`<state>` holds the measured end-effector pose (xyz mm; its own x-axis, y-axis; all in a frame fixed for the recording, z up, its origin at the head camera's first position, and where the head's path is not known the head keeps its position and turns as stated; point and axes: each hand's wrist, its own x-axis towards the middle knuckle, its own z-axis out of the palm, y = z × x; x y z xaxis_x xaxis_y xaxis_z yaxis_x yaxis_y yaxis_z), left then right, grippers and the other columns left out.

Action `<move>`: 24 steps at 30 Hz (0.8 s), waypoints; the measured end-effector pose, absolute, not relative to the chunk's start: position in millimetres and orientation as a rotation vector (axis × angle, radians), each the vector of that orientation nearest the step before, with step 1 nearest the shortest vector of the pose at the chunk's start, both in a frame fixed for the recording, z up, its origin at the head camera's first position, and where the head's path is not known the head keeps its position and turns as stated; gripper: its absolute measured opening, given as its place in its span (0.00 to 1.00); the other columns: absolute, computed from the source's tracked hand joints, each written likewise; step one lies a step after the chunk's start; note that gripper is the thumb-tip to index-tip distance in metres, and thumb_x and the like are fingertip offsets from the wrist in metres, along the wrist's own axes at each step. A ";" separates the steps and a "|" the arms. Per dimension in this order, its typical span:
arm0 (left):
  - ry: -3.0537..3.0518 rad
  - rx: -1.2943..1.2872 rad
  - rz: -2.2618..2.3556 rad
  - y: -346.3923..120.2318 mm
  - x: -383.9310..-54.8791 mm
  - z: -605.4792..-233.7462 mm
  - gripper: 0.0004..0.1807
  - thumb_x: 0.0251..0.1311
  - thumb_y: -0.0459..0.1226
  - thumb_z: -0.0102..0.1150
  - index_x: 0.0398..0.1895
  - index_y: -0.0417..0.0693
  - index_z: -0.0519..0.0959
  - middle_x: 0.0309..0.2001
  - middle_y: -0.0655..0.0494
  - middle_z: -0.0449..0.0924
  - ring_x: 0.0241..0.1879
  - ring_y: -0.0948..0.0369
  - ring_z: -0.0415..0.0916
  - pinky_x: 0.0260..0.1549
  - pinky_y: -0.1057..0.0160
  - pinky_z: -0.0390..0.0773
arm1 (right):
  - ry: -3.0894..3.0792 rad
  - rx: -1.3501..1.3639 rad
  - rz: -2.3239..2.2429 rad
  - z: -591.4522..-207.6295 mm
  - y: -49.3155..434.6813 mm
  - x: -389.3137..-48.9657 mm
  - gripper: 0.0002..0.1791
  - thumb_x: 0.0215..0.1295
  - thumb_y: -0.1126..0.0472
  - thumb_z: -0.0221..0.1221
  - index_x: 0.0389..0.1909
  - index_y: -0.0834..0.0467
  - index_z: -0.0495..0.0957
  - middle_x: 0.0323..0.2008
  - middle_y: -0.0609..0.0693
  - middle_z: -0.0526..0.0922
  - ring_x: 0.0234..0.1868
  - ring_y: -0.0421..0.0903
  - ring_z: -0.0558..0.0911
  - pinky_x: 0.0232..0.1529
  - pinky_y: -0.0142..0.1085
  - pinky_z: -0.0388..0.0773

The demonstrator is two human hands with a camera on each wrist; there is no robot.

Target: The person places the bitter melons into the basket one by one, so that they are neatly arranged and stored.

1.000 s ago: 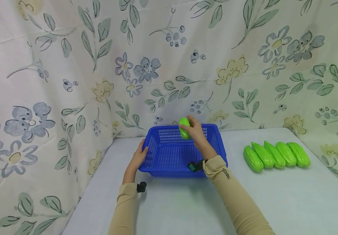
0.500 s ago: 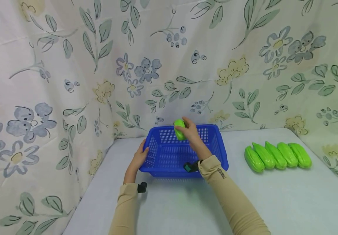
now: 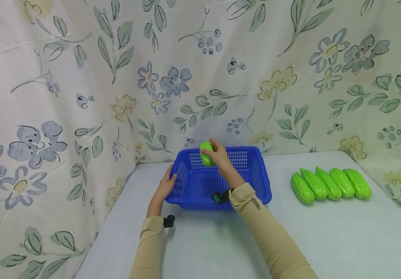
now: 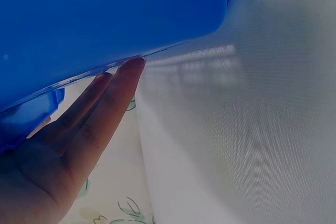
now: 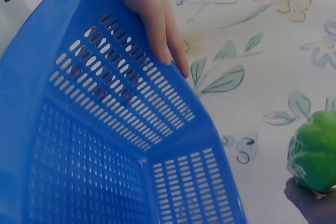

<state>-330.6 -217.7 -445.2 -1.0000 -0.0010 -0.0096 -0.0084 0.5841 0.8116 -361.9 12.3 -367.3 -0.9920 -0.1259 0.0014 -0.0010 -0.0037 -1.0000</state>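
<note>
Gripping the blue basket [image 3: 190, 203] by its left rim with the left hand [image 3: 164, 186]. Pinching a green fruit [image 3: 205, 160] farther right, between thumb and fingers of the right hand [image 3: 221, 156], before the basket's back wall in the head view. Aligned lengthwise nearly up-down there, pointing a ribbed end toward the right wrist view.

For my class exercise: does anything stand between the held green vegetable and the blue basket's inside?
Nothing visible: the blue basket is uncovered, and the right hand appears to hold the green vegetable above it.
</note>
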 end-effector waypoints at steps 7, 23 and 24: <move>2.788 -0.010 1.427 -218.1 -331.8 -445.5 0.32 0.77 0.42 0.34 0.79 0.48 0.41 0.77 0.37 0.44 0.75 0.35 0.44 0.69 0.32 0.49 | 2.142 -0.151 -2.140 -366.3 1.3 -362.0 0.40 0.67 0.55 0.61 0.76 0.52 0.54 0.75 0.56 0.59 0.72 0.55 0.65 0.67 0.48 0.70; 2.792 -0.026 1.405 -218.7 -331.5 -445.9 0.32 0.77 0.43 0.35 0.79 0.49 0.41 0.77 0.37 0.45 0.75 0.35 0.45 0.69 0.32 0.51 | 2.146 -0.147 -2.091 -370.2 -25.2 -355.8 0.39 0.65 0.55 0.62 0.74 0.54 0.57 0.72 0.59 0.64 0.67 0.57 0.71 0.65 0.49 0.72; 2.793 -0.024 1.404 -218.6 -331.7 -445.8 0.32 0.77 0.43 0.35 0.79 0.49 0.41 0.77 0.37 0.45 0.75 0.35 0.45 0.69 0.32 0.51 | 2.149 -0.144 -2.085 -370.6 -27.0 -355.6 0.39 0.65 0.55 0.62 0.74 0.54 0.58 0.72 0.60 0.65 0.67 0.57 0.71 0.65 0.50 0.72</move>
